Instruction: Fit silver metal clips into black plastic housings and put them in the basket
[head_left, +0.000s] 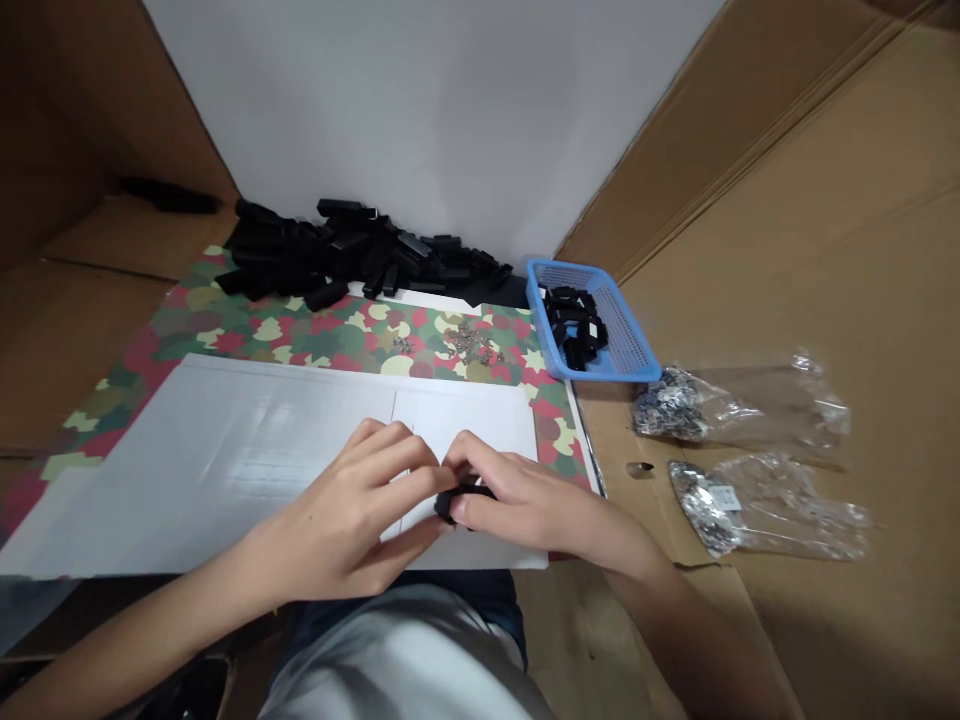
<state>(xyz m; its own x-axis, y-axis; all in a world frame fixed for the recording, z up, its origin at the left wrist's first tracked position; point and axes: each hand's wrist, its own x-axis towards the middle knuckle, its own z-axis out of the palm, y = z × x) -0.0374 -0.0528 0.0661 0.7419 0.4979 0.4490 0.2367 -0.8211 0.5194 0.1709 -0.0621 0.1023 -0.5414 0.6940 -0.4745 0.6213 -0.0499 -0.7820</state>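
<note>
A small black part (444, 506) is held between both hands above the white sheet's front right area. My right hand (506, 492) is closed round it with thumb and fingers. My left hand (367, 505) meets it from the left, its thumb and index fingertips pressed at the part's left end. Fingers cover much of the part. The white sheet (225, 440) lies under the hands on a camouflage-patterned cover (300, 335). Tiny metal pieces (469, 343) are scattered on the cover beyond the sheet.
A long pile of black parts (360, 250) lies along the back wall. At the back right, a blue basket (630, 340) holds more black parts. Two clear bags (670, 405) (709, 510) of small shiny pieces lie on cardboard at the right.
</note>
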